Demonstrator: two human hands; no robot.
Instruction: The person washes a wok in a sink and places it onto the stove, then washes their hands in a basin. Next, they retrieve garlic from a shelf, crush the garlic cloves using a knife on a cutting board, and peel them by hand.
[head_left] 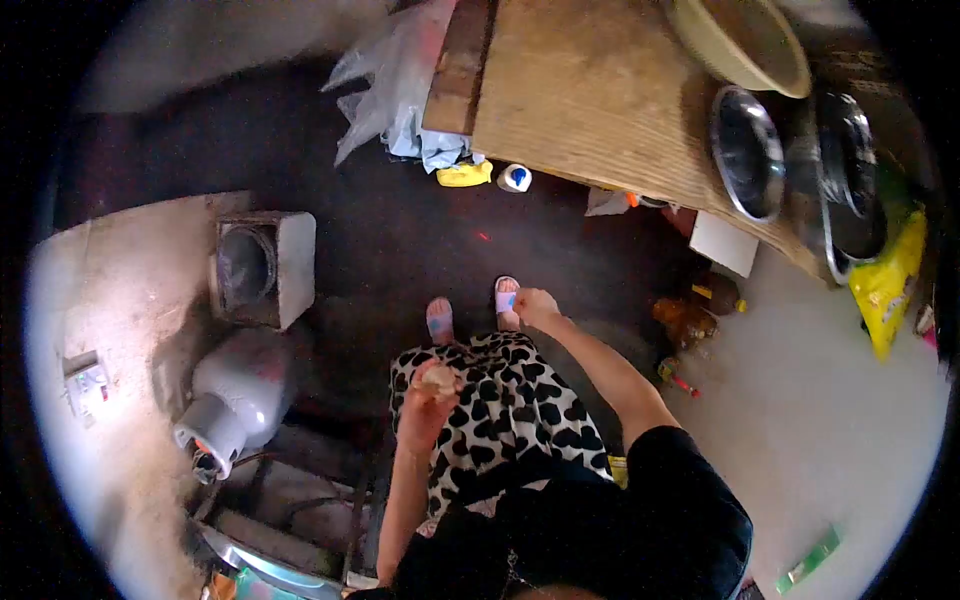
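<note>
A small pale, roundish object (438,376) sits in my left hand (428,402), its fingers wrapped round it, over the black-and-white patterned skirt (520,410). Farther forward and to the right, my right hand (537,305) is closed above the foot in a pink sandal (507,288). Whether it holds anything is too small to tell. The two hands are apart.
A wooden table (590,90) stands ahead with metal basins (748,155) and a beige basin (740,45). Below its edge are a white bottle (515,178) and a yellow item (465,175). At left are a gas cylinder (245,385) and a box-like unit (297,265).
</note>
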